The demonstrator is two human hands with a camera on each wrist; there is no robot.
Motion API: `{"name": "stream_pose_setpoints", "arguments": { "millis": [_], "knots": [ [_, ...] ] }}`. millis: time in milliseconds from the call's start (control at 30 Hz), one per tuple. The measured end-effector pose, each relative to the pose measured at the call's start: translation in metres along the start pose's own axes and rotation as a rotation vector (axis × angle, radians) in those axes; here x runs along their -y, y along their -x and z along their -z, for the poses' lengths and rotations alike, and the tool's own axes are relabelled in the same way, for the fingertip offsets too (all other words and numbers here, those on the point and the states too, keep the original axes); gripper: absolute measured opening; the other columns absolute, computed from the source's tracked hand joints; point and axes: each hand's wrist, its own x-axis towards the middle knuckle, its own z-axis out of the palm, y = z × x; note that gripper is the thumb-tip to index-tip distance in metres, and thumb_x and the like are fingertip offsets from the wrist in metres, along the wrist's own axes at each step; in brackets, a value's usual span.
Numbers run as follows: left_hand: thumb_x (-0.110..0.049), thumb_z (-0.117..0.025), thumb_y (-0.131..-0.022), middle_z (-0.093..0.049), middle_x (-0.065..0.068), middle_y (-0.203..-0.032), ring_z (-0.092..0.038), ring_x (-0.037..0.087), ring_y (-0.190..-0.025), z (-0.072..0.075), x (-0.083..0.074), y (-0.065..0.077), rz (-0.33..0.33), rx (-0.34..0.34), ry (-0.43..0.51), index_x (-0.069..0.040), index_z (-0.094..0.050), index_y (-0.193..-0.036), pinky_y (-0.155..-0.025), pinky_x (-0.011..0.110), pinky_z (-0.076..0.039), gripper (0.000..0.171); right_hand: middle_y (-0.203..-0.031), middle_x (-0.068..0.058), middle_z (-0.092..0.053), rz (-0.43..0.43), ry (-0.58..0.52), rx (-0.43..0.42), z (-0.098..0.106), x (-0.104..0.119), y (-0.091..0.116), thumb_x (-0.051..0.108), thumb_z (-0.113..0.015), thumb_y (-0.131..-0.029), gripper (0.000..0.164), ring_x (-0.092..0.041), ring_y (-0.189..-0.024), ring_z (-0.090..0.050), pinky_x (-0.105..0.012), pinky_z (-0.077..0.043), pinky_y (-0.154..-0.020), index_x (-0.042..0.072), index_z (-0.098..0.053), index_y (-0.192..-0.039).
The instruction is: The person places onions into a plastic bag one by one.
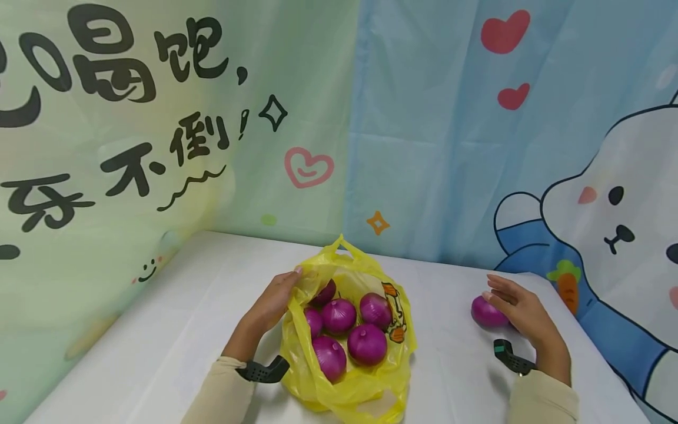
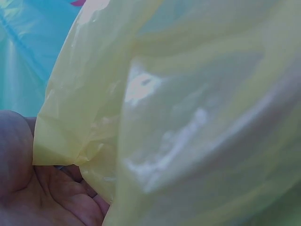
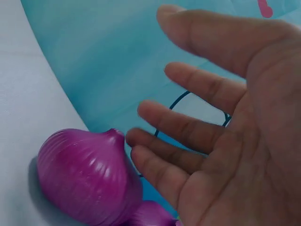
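Observation:
A yellow plastic bag [image 1: 346,388] stands open on the table with several purple onions [image 1: 368,344] inside. My left hand [image 1: 275,300] grips the bag's left rim; in the left wrist view the thin yellow film [image 2: 94,94] runs between thumb and fingers. On the right, my right hand [image 1: 524,312] hovers over a loose purple onion [image 1: 486,313] and partly covers it. Its fingers are spread and hold nothing in the right wrist view, fingertips close beside that onion's stem end. A second purple onion [image 3: 151,214] shows next to the first, mostly cut off by the frame.
The white table [image 1: 445,377] ends at a printed cloth backdrop [image 1: 424,147] behind and at the sides. White tabletop lies between the bag and the loose onions. Each wrist wears a black strapped device [image 1: 512,357]. One bag handle [image 1: 341,242] sticks up at the back.

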Motion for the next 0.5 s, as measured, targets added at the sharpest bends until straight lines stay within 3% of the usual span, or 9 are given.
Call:
{"name": "stream_pose_setpoints", "arguments": {
  "millis": [133, 333, 500],
  "knots": [
    [-0.041, -0.035, -0.106, -0.057, 0.011, -0.100, -0.059, 0.017, -0.088, 0.000, 0.000, 0.000, 0.004, -0.001, 0.001, 0.007, -0.053, -0.121, -0.083, 0.031, -0.050, 0.053, -0.150, -0.031, -0.027, -0.055, -0.028, 0.031, -0.002, 0.001, -0.003, 0.046, -0.056, -0.097, 0.078, -0.052, -0.133, -0.028, -0.067, -0.034, -0.096, 0.006, -0.022, -0.154],
    [-0.041, -0.035, -0.106, -0.057, 0.011, -0.102, -0.058, 0.017, -0.089, -0.001, -0.001, 0.000, 0.008, -0.010, -0.006, 0.007, -0.053, -0.122, -0.083, 0.031, -0.050, 0.053, -0.150, -0.034, -0.022, -0.127, 0.020, -0.015, 0.000, -0.002, -0.005, 0.049, -0.054, -0.097, 0.079, -0.055, -0.134, -0.023, -0.071, -0.029, -0.097, 0.005, -0.020, -0.154],
    [-0.041, -0.035, -0.106, -0.057, 0.012, -0.102, -0.059, 0.017, -0.089, -0.001, -0.001, 0.000, 0.017, -0.009, -0.015, 0.007, -0.053, -0.122, -0.083, 0.031, -0.050, 0.053, -0.148, -0.034, -0.026, -0.143, 0.048, -0.024, -0.003, -0.010, -0.008, 0.043, -0.060, -0.096, 0.077, -0.054, -0.131, -0.027, -0.066, -0.033, -0.097, 0.003, -0.025, -0.151]
  ]
}}
